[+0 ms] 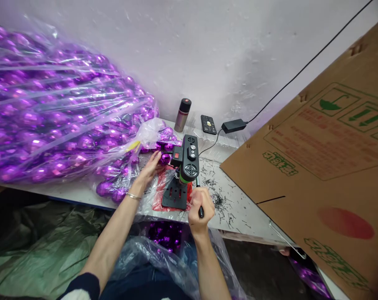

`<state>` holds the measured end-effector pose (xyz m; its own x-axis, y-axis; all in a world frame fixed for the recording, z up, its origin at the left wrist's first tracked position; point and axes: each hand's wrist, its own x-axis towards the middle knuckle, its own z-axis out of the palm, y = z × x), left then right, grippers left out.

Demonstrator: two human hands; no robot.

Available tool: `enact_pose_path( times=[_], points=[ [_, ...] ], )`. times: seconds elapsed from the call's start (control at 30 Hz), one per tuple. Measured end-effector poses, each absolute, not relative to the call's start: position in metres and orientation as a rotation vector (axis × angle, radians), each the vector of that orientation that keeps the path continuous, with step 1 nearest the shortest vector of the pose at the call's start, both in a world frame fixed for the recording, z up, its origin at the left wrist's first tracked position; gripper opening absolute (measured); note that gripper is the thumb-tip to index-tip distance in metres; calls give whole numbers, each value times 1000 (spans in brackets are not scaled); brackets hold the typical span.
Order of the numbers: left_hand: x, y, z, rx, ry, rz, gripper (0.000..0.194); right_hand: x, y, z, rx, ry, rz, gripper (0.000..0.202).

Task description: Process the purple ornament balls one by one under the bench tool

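Observation:
My right hand [200,207] is closed around the black-tipped lever [201,212] of a small black bench drill press [189,158]. The press stands on a dark slotted base [175,193], with a red sheet [159,189] under it. To the left of the machine, my left hand [151,167] has its fingers against a shiny purple ball ornament [165,158] and appears to hold it; the fingertips are partly hidden. More purple balls [109,188] lie on the table beside my left forearm.
A large clear bag of purple balls [51,112] fills the left side. Behind the press are a bottle [183,114], a phone [208,124] and a power adapter [234,126] with its cable. Black shavings [220,202] litter the table. A cardboard box [317,137] leans in from the right.

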<state>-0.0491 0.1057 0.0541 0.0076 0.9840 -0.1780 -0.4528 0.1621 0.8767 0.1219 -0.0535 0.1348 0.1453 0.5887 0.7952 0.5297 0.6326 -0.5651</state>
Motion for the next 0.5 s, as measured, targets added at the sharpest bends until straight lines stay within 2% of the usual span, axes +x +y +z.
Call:
enact_pose_path(
  times=[0.2,0.33,0.5],
  points=[
    [-72,46,43,697,875,1175,54,122,-50,146,-1006,-1434,132,36],
    [-58,21,44,706,901,1141,48,123,-47,159,-1039,-1430,164,39],
    [-28,-4,32,795,970,1196,55,124,-47,163,-1056,-1443,159,39]
  ],
)
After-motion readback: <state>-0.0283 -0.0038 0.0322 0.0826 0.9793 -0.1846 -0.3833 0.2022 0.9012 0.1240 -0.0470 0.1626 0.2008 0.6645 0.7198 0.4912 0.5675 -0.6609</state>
